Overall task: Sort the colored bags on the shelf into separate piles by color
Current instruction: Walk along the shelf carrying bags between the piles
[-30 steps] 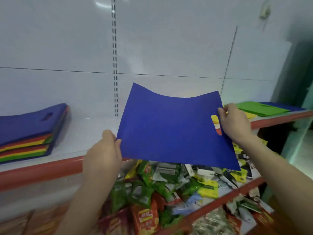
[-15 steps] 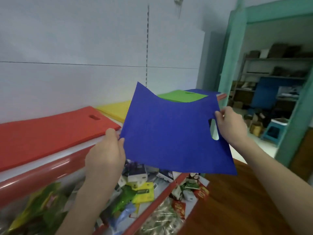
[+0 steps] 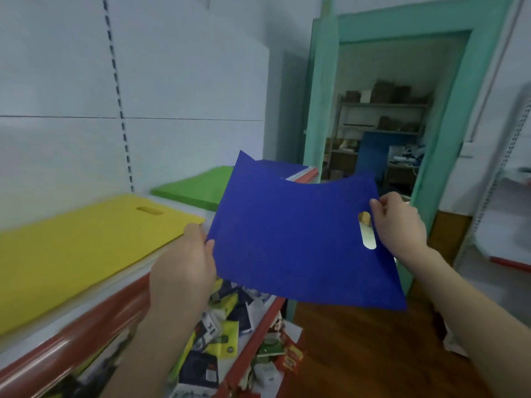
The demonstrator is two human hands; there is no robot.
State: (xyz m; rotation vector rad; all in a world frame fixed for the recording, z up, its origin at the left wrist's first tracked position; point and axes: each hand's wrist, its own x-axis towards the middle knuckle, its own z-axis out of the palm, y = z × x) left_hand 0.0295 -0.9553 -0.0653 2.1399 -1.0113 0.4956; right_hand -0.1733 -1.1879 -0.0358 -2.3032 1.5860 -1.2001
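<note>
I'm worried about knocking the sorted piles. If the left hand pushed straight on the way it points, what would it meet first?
Probably the near corner of the yellow pile, just ahead of the left hand; the green pile lies beyond. Depth is unclear.

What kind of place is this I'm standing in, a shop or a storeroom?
Most likely a small retail shop: a red-edged display shelf below a slotted upright, packaged snacks heaped on the shelf below, and a storeroom rack of boxes through the green doorway.
</note>
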